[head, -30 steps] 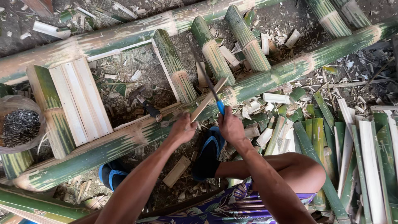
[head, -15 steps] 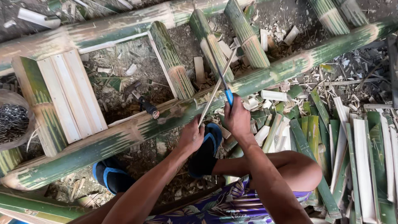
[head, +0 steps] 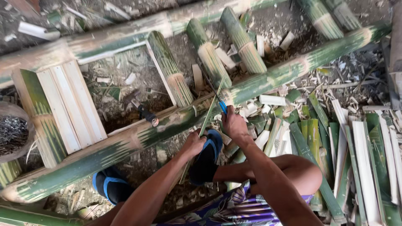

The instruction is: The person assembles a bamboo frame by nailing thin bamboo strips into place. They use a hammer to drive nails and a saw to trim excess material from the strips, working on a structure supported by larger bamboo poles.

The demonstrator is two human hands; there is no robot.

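My left hand (head: 193, 144) grips a thin green bamboo strip (head: 208, 117) that slants up across the near bamboo pole (head: 125, 144). My right hand (head: 234, 124) is shut on a knife with a blue handle (head: 223, 107). Its dark blade points away from me along the strip's upper end. Both hands hover just above my foot in a blue flip-flop (head: 207, 155). The strip's lower end runs down beside that foot.
The far pole (head: 125, 33) and several short cross pieces (head: 169, 69) form a ladder-like frame with flat pale slats (head: 69, 104) at the left. A hammer (head: 146, 114) lies inside the frame. A bowl of nails (head: 12, 134) sits far left. Split bamboo strips (head: 360, 155) pile at the right.
The long strip has been drawn back toward me and reaches less far over the frame. Both hands stay close together by the near pole.
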